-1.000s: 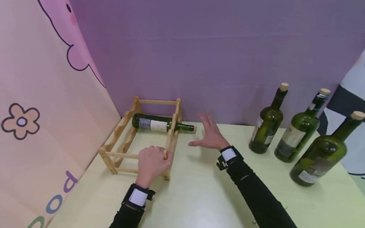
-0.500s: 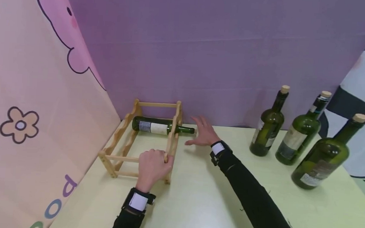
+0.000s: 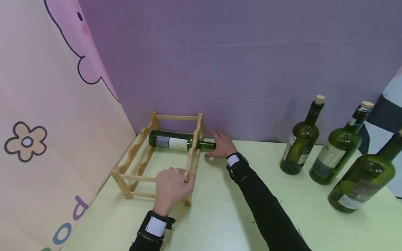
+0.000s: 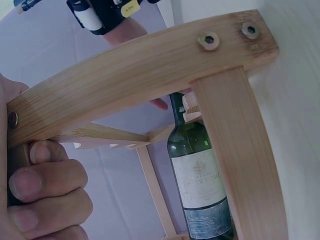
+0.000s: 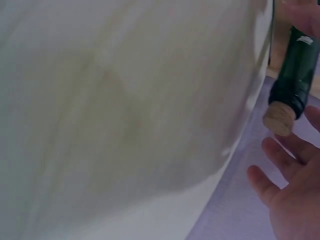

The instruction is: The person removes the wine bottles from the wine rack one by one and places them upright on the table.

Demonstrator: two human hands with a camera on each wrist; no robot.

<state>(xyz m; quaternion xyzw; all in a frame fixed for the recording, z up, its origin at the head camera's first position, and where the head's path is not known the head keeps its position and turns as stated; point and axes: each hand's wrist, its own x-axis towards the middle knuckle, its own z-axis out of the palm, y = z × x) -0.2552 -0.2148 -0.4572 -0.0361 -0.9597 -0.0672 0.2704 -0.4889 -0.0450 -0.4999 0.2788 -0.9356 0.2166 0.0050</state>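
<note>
A small wooden wine rack (image 3: pixel 141 178) stands at the left of the table, and my left hand (image 3: pixel 173 187) grips its near right corner. In the left wrist view curled fingers (image 4: pixel 50 200) wrap the rack's wooden frame (image 4: pixel 135 75). A green wine bottle (image 3: pixel 176 143) lies across the far end of the rack, its neck pointing right past the side rail. My right hand (image 3: pixel 223 145) is at the neck end, fingers spread. In the right wrist view the cork (image 5: pixel 279 119) sits between the thumb side and the loosely extended fingers (image 5: pixel 280 157).
Three corked green bottles stand upright at the right: a back one (image 3: pixel 299 140), a middle one (image 3: pixel 336 150) and a near one (image 3: pixel 365 178). A purple cloth wall (image 3: pixel 246 74) closes off the table's (image 3: pixel 236 221) back; a printed pink wall (image 3: pixel 64 131) rises at the left.
My right hand has moved left and slightly down to the neck of the lying bottle. The left hand keeps its grip on the rack. The head view has shifted slightly.
</note>
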